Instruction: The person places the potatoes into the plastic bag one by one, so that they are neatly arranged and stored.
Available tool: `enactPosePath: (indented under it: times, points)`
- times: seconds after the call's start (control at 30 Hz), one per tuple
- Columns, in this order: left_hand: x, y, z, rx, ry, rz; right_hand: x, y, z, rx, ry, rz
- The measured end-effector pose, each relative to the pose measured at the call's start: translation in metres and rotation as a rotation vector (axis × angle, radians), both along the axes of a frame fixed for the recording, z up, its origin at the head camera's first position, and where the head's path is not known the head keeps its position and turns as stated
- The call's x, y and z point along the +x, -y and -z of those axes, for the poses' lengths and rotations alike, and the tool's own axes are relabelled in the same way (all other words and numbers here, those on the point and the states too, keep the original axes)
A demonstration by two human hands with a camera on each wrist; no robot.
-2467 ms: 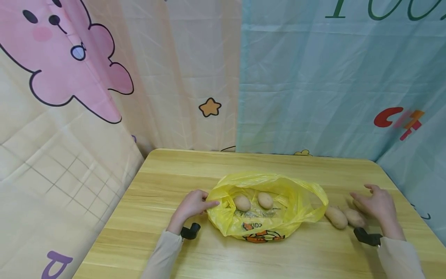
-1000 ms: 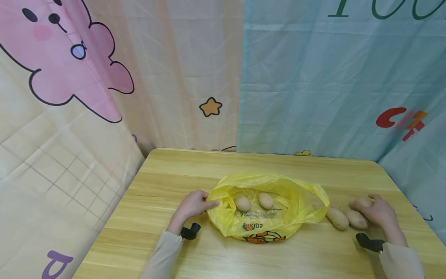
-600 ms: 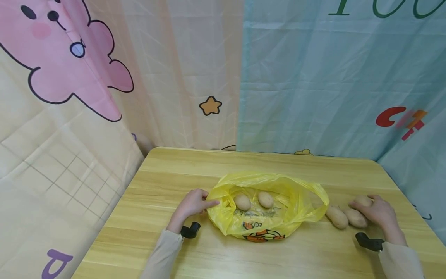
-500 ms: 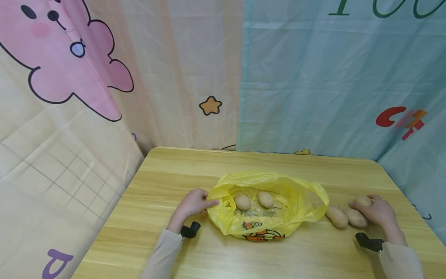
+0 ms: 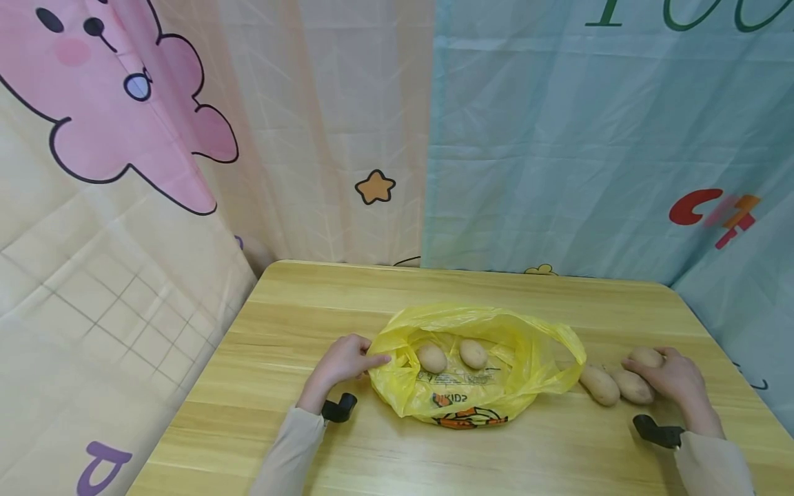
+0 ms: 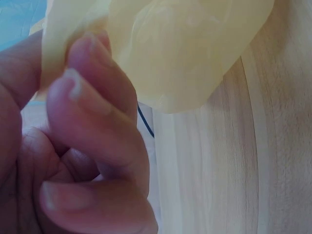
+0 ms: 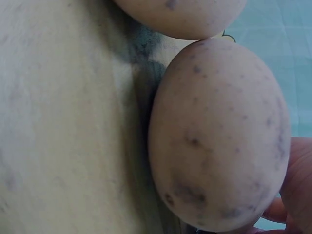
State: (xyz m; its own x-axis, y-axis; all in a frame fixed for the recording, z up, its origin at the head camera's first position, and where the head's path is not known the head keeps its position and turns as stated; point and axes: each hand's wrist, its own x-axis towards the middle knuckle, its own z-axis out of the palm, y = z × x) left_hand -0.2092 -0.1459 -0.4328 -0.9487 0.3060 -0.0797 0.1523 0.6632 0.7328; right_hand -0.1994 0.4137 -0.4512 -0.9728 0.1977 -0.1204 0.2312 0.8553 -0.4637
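Observation:
In the head view a yellow plastic bag [image 5: 471, 406] lies with its mouth spread, and two potatoes [image 5: 474, 354] are inside it. My left hand [image 5: 342, 359] pinches the bag's left rim between thumb and fingers; the left wrist view shows curled fingers [image 6: 97, 126] by the thin plastic [image 6: 180, 58]. Right of the bag, my right hand [image 5: 671, 375] grips a potato [image 5: 647, 356] between thumb and fingers, at the table. Two more potatoes [image 5: 599, 386] lie beside it, one close under the thumb. A speckled potato [image 7: 219, 131] fills the right wrist view and hides most of that hand.
The wooden table [image 5: 384, 461] ends at a back edge in front of printed curtains [image 5: 546, 151]. A curtain [image 5: 124, 289] also hangs along the left side. Black wrist mounts [image 5: 657, 432] stick out from both wrists.
The right hand, earlier poised with spread fingers around the far right potato, has come down and taken hold of it, then stayed still. The left hand and the bag keep their places.

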Motion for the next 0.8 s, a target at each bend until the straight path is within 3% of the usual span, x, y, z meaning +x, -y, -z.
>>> enactPosePath:
  times: [0.8]
  points:
    - [0.0007,0.0002,-0.0003,0.007,0.009,-0.011,0.0012,-0.0053,0.005,-0.038,-0.005,0.01]
